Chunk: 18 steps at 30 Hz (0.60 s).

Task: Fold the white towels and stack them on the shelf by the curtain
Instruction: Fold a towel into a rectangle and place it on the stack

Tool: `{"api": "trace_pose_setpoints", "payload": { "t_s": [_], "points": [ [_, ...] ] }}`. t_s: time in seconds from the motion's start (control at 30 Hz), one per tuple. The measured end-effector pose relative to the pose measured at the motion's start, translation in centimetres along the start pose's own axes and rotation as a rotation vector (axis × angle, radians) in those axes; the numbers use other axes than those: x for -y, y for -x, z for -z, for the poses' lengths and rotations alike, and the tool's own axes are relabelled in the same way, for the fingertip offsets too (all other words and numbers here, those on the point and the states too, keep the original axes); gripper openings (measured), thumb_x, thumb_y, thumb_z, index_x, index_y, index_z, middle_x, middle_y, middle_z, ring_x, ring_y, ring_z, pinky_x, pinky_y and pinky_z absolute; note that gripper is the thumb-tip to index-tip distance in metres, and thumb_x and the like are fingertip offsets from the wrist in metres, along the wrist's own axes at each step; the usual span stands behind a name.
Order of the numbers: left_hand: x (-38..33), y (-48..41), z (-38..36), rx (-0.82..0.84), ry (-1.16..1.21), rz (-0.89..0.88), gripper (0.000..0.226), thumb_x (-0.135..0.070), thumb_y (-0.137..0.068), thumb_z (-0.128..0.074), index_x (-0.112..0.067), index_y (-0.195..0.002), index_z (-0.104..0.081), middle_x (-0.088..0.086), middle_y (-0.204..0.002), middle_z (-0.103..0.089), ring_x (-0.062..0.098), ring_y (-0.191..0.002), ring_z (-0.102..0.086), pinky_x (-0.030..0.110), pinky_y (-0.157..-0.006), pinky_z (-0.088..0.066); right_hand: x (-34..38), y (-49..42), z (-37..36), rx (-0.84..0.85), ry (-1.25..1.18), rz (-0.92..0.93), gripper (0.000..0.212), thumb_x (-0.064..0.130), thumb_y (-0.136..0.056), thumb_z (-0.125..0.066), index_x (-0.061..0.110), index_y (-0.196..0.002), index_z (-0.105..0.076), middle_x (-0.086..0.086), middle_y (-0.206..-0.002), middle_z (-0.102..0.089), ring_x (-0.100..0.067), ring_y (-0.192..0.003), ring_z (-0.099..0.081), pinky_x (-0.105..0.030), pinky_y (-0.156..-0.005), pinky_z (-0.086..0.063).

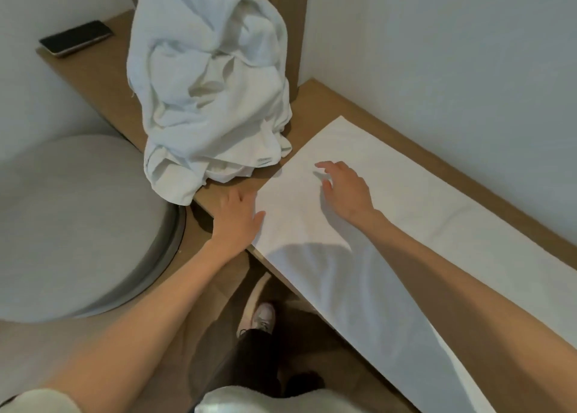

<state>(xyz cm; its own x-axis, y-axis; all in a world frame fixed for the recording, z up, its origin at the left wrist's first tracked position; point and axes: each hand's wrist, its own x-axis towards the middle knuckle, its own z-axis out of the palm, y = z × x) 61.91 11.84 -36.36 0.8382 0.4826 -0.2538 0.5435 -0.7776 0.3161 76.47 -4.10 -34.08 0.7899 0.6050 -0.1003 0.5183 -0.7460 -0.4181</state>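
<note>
The wooden ledge [315,106] runs along the wall and turns a corner; no curtain is in view, so whether this ledge is the target shelf cannot be confirmed. One flat towel [421,194] lies spread lengthwise on the right-hand run of the ledge, its near long edge level with or slightly over the front lip. A heap of unfolded towels [212,94] stands in the corner, leaning against the upright wooden panel, just beside the far-left corner of the flat towel. A round grey seat [78,219] sits below and to the left of the ledge. The right hand [348,191] is over the towel near its left end, fingers spread and holding nothing — the shadow beneath suggests light contact or a slight hover. The left hand [235,217] rests at the towel's left short edge, fingers extended, thumb on the cloth; no pinch is visible. A phone [76,37] lies on the far left of the ledge, well apart from the work. Step in hand, as judged: smoothing and squaring the towel before the first fold. The next move calls for pinching both corners of the left short edge and carrying them across to the opposite end, edges aligned — without snagging the heap.
</note>
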Motion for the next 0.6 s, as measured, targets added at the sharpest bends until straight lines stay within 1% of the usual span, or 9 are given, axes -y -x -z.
{"api": "trace_pose_setpoints", "payload": {
  "t_s": [0.1,0.2,0.27,0.33,0.37,0.47,0.53,0.6],
  "points": [
    [0.3,-1.5,-0.2,0.004,0.084,0.037,0.049,-0.033,-0.094,-0.054,-0.01,-0.134,-0.04,0.015,-0.128,-0.042,0.033,-0.114,-0.043,0.036,-0.095,-0.036,-0.3,-4.2,-1.2,0.036,0.045,-0.011,0.04,0.014,-0.099,-0.039,0.024,-0.137,-0.047,-0.011,-0.124,-0.053,-0.029,-0.113,-0.053,-0.039,-0.089,-0.043],
    [0.8,-2.5,-0.4,-0.004,0.134,0.062,0.036,-0.029,-0.093,-0.054,-0.011,-0.124,-0.046,0.009,-0.124,-0.047,0.029,-0.112,-0.046,0.035,-0.094,-0.033,-0.4,-7.7,-2.1,0.071,0.023,-0.042,0.042,0.017,-0.1,-0.032,0.027,-0.14,-0.042,-0.014,-0.117,-0.05,-0.034,-0.103,-0.054,-0.041,-0.089,-0.045],
    [1.1,-2.8,-0.5,-0.011,0.136,0.052,0.027,-0.028,-0.094,-0.052,-0.012,-0.117,-0.052,0.006,-0.118,-0.053,0.025,-0.11,-0.048,0.033,-0.095,-0.033,-0.6,-9.3,-2.5,0.091,0.057,-0.061,0.043,0.02,-0.1,-0.03,0.031,-0.141,-0.04,-0.013,-0.112,-0.048,-0.034,-0.097,-0.055,-0.039,-0.085,-0.044],
    [1.5,-2.9,-0.5,-0.001,0.159,0.041,0.024,-0.03,-0.095,-0.05,-0.014,-0.112,-0.057,0.002,-0.11,-0.057,0.021,-0.104,-0.052,0.032,-0.093,-0.038,-0.7,-10.4,-2.7,0.112,0.104,-0.075,0.042,0.021,-0.099,-0.033,0.031,-0.139,-0.04,-0.013,-0.109,-0.049,-0.035,-0.093,-0.055,-0.035,-0.077,-0.04],
    [1.6,-2.9,-0.5,0.005,0.179,0.037,0.022,-0.031,-0.095,-0.05,-0.015,-0.108,-0.057,0.0,-0.105,-0.058,0.019,-0.1,-0.053,0.03,-0.089,-0.04,-0.7,-10.8,-2.7,0.119,0.134,-0.073,0.04,0.021,-0.098,-0.035,0.029,-0.137,-0.039,-0.014,-0.108,-0.049,-0.036,-0.092,-0.055,-0.035,-0.074,-0.038],
    [2.1,-2.8,-0.3,0.019,0.237,0.036,0.015,-0.032,-0.094,-0.051,-0.018,-0.098,-0.054,-0.006,-0.095,-0.053,0.014,-0.091,-0.053,0.025,-0.076,-0.039,-0.6,-11.8,-2.2,0.177,0.242,-0.043,0.031,0.02,-0.096,-0.037,0.021,-0.128,-0.038,-0.013,-0.099,-0.053,-0.035,-0.085,-0.056,-0.035,-0.07,-0.038],
    [2.3,-2.8,0.0,0.02,0.246,0.024,0.012,-0.032,-0.094,-0.053,-0.02,-0.094,-0.052,-0.008,-0.094,-0.051,0.01,-0.086,-0.05,0.023,-0.074,-0.038,-0.5,-12.2,-1.7,0.231,0.3,-0.036,0.023,0.019,-0.095,-0.037,0.018,-0.117,-0.036,-0.009,-0.083,-0.053,-0.03,-0.072,-0.053,-0.034,-0.065,-0.037],
    [2.3,-2.8,0.4,0.023,0.26,-0.01,0.013,-0.032,-0.094,-0.054,-0.019,-0.096,-0.053,-0.008,-0.094,-0.051,0.008,-0.084,-0.049,0.021,-0.073,-0.038,-0.4,-12.2,-1.0,0.287,0.371,-0.038,0.016,0.02,-0.091,-0.039,0.02,-0.105,-0.034,-0.005,-0.073,-0.05,-0.023,-0.062,-0.048,-0.032,-0.059,-0.033]
  ]
}}
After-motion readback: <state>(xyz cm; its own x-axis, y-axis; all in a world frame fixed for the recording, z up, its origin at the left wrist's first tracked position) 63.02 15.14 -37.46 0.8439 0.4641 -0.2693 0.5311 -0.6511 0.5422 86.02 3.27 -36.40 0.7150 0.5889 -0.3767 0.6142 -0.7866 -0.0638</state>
